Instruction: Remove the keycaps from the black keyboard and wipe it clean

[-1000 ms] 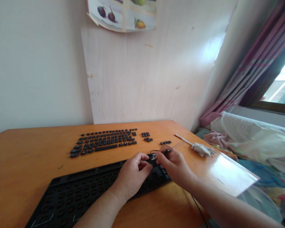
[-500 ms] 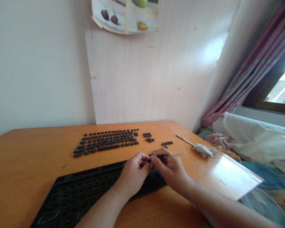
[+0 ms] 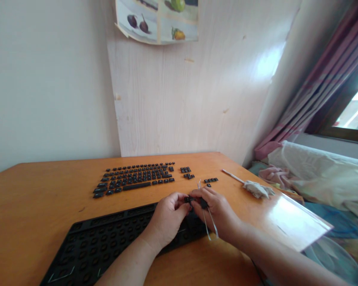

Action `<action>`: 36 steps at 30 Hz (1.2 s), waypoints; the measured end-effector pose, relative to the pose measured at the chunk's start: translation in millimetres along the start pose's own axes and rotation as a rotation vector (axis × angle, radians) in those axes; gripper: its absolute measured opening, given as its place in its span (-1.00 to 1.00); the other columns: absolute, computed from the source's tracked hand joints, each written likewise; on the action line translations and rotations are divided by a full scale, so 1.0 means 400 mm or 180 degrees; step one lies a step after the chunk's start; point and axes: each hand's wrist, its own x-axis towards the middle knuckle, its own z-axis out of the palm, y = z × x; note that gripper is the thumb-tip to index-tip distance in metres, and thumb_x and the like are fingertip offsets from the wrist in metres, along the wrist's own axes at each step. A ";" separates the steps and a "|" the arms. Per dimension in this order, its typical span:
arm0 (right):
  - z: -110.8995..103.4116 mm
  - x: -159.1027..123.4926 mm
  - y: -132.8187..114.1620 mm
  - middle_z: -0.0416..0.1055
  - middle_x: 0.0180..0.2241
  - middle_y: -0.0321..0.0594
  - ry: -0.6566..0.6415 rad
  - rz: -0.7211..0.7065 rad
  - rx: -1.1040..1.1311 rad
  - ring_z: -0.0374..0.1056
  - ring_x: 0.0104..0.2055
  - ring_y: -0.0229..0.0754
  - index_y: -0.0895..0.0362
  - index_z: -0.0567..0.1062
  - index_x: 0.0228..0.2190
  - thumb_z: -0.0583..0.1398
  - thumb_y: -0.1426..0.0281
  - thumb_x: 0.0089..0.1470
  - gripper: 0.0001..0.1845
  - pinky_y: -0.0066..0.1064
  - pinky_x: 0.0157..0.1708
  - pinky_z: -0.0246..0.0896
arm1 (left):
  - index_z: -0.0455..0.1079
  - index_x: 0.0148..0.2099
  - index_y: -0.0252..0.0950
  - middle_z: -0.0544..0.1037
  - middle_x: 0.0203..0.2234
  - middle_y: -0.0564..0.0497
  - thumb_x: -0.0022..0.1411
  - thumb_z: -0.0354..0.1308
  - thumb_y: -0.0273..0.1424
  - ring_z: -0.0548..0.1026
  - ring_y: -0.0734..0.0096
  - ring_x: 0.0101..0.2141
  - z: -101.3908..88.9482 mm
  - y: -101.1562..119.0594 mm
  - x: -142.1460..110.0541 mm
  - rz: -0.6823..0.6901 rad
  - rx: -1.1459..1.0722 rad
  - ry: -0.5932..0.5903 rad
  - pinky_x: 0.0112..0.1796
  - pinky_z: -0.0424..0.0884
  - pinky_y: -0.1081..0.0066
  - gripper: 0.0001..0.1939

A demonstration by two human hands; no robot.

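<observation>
Both my hands meet above the right part of a black keyboard base (image 3: 107,242), whose key positions are mostly bare. My left hand (image 3: 168,216) pinches a small black keycap (image 3: 187,199) between thumb and fingers. In my right hand (image 3: 216,208) is a wire keycap puller (image 3: 203,203) with a dark handle; its thin wire loops stick out above and below the fingers. The right fingertips are close against the keycap, and whether they touch it is hard to make out. My hands hide part of the keyboard's right end.
Behind the keyboard, loose black keycaps (image 3: 140,184) lie in rows on the wooden table (image 3: 32,206), with small groups (image 3: 210,180) further right. A brush or duster with a pale head (image 3: 256,188) and a clear sheet (image 3: 298,220) lie at the right. Fabric is heaped beyond the table.
The keycap puller has swung round in my right hand, its wires turning from pointing right to running up and down. My left hand keeps its pinch in about the same place.
</observation>
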 end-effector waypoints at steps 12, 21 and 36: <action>0.004 -0.004 -0.011 0.47 -0.26 -0.20 -0.0186 -0.0079 -0.0321 0.39 -0.23 -0.18 0.06 0.49 -0.15 0.19 0.48 0.13 -0.78 -0.37 -0.20 0.27 | 0.48 -0.09 -0.35 0.61 -0.26 -0.06 0.22 0.09 -0.39 0.55 0.30 -0.27 -0.006 0.014 -0.002 0.0010 -0.0074 0.0009 -0.16 0.44 0.34 -0.75; 0.007 -0.003 -0.010 0.47 -0.28 -0.20 -0.0267 -0.0119 -0.0430 0.39 -0.25 -0.18 0.05 0.49 -0.17 0.19 0.45 0.15 -0.81 -0.39 -0.24 0.27 | 0.44 -0.11 -0.31 0.60 -0.31 -0.04 0.21 0.08 -0.41 0.54 0.29 -0.25 -0.006 0.017 -0.009 0.0069 0.0274 -0.0003 -0.16 0.40 0.34 -0.78; -0.139 0.022 0.285 0.47 -0.32 -0.17 -0.0251 0.0495 -0.1226 0.37 -0.34 -0.16 0.09 0.52 -0.23 0.14 0.31 0.18 -0.81 -0.34 -0.26 0.24 | 0.27 0.08 -0.32 0.64 -0.35 -0.04 0.20 0.10 -0.25 0.56 0.24 -0.27 -0.003 0.036 -0.018 -0.0196 0.0493 0.0050 -0.20 0.37 0.32 -0.57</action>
